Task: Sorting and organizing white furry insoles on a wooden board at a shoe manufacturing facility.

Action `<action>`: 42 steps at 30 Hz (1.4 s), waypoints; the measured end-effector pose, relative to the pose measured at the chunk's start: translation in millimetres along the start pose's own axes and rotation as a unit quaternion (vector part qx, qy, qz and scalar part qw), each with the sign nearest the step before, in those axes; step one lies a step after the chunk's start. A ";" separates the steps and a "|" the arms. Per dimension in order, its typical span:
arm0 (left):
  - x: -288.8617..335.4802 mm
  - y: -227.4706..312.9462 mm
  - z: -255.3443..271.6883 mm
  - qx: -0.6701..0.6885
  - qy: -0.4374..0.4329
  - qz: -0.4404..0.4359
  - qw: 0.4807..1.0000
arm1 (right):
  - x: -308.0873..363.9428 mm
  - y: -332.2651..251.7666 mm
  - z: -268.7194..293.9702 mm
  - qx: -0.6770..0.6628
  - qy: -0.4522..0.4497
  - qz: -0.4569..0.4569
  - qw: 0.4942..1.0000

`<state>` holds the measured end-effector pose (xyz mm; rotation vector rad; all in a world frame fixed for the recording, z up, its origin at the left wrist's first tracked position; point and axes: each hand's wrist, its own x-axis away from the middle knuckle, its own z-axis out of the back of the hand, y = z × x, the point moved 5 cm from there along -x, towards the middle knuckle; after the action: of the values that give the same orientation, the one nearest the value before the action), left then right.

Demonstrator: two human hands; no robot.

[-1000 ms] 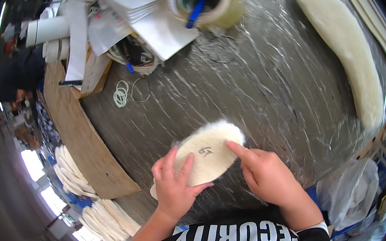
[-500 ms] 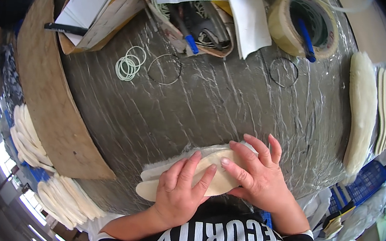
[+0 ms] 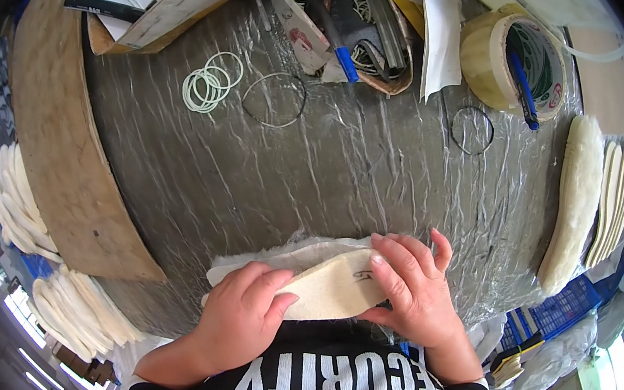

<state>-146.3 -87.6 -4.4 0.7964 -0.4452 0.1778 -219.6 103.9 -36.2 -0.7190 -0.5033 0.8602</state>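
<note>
Close to my body at the table's near edge lies a pair of cream insoles. The nearer insole (image 3: 331, 295) has a flat face up with a dark handwritten mark towards its right end. Behind it, the other insole (image 3: 281, 260) shows a fluffy white edge. My left hand (image 3: 241, 315) grips the left part of the pair, fingers curled over it and thumb on the nearer face. At the right end my right hand (image 3: 417, 290) closes on the nearer insole, its fingers over the far edge; its little finger sticks up. What lies under the palms is hidden.
Pale rubber bands (image 3: 211, 83) and two dark loops, one a black band (image 3: 472, 130), lie beyond. At the back stand an open carton (image 3: 170, 14), a box of pens and bands, and a tape roll (image 3: 492, 57). More insoles (image 3: 576, 204) line the right; a brown board (image 3: 79, 127) edges the left.
My left hand has slid left along the insoles, uncovering more of the nearer one's face and its mark. The right hand stays at the right end. The whole view has shifted slightly.
</note>
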 end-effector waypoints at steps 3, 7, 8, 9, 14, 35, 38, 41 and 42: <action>-6.5 -5.7 -0.3 0.034 -0.008 0.008 0.999 | -0.5 1.4 -1.9 -0.011 -0.002 -0.003 1.000; -13.7 -4.8 1.0 0.057 0.028 0.023 0.998 | 1.4 4.2 -5.5 0.013 -0.015 0.017 1.000; -14.0 -7.7 0.0 0.066 0.030 0.046 0.996 | 0.7 3.2 -5.2 0.014 -0.015 0.018 1.000; -14.6 -10.2 -2.2 0.066 0.031 0.046 0.996 | -0.5 2.2 -4.2 0.004 -0.009 0.010 1.000; -16.6 -14.7 -5.7 0.047 0.067 0.014 0.997 | -0.2 2.6 -3.1 -0.011 0.006 0.003 1.000; -22.4 -16.6 -10.5 0.039 0.073 0.059 0.995 | -27.6 -29.5 -19.1 0.058 -0.100 0.024 0.993; -21.5 -16.7 -10.4 0.027 0.068 0.056 0.996 | -34.3 -31.2 -22.7 0.057 -0.103 0.044 0.992; -16.9 -18.9 -3.1 0.059 0.069 0.021 0.996 | -34.3 -29.7 -21.5 0.039 -0.078 0.044 0.995; -13.3 -20.2 0.0 0.059 0.071 0.023 0.995 | -33.7 -29.0 -21.7 0.039 -0.079 0.046 0.995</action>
<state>-151.7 -101.4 -23.5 0.8840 -0.3209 0.3030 -209.8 55.6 -32.9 -0.6088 -0.5774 1.0235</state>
